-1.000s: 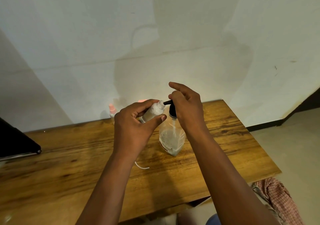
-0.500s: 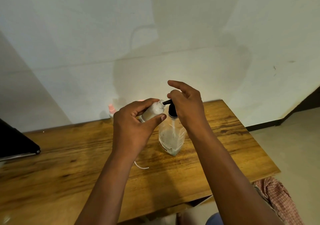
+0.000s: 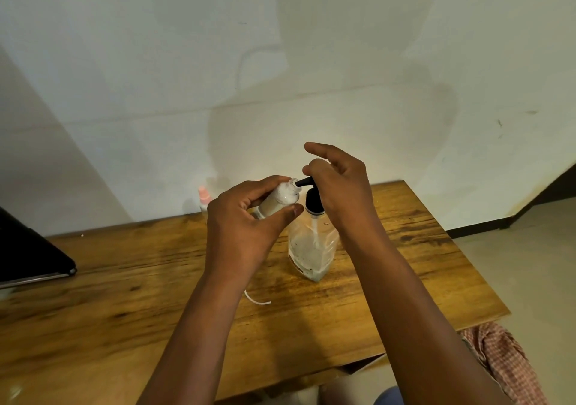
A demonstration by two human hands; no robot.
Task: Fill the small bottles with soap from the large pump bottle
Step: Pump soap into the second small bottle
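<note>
Head view: soap passes from pump to small bottle above the table's back edge.
The left hand point(image 3: 240, 226) grasps the small bottle point(image 3: 279, 200), tilting its mouth to the spout; the right hand point(image 3: 339, 186), fingers loosely curled, presses the large pump bottle point(image 3: 313, 245), standing near the table's point(image 3: 405, 295) back right corner.

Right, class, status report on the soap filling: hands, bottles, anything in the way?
Left hand grips small bottle, tilted, mouth at pump spout. Right hand presses the pump bottle head. Nothing in the way.
</note>
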